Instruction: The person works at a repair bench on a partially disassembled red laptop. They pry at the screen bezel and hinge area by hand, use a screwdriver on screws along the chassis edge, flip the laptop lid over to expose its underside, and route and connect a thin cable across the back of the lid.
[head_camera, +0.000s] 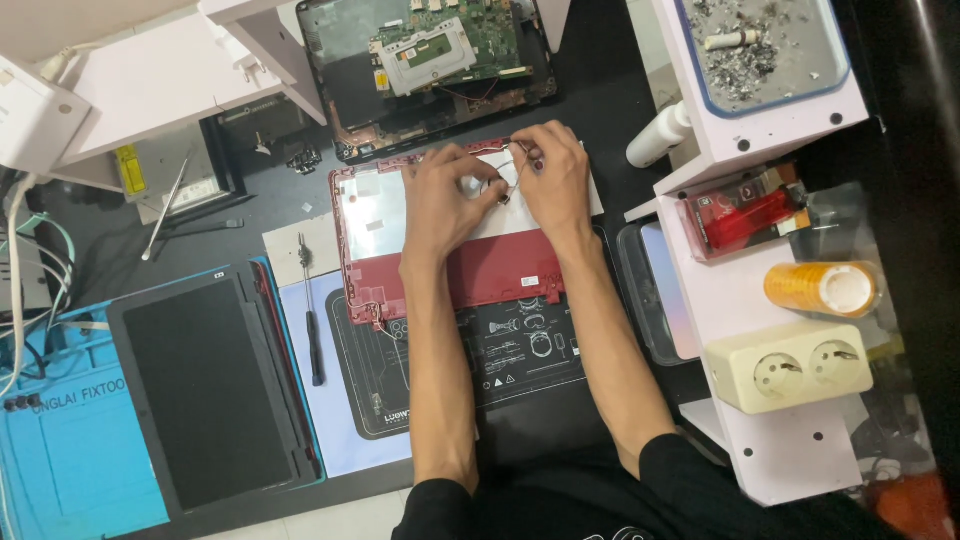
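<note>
A red laptop lid shell (500, 272) lies open-side up on the dark desk, with silvery foil (375, 212) lining its inside. My left hand (445, 200) rests on the shell's upper middle, fingers pinched on a thin wire (510, 160) and a small part. My right hand (553, 175) is beside it, fingertips pinching the same thin wire near the shell's far edge. What the small part is cannot be made out. Just beyond the hands sits a black laptop base (345, 100) with an exposed green circuit board (470, 40).
A black screen panel (210, 385) lies on a blue mat (70, 450) at left, a screwdriver (312, 325) beside it. White shelves (760, 300) at right hold a double socket (790, 365), a tape roll (825, 288), a red lighter pack (745, 215) and an ashtray (765, 45).
</note>
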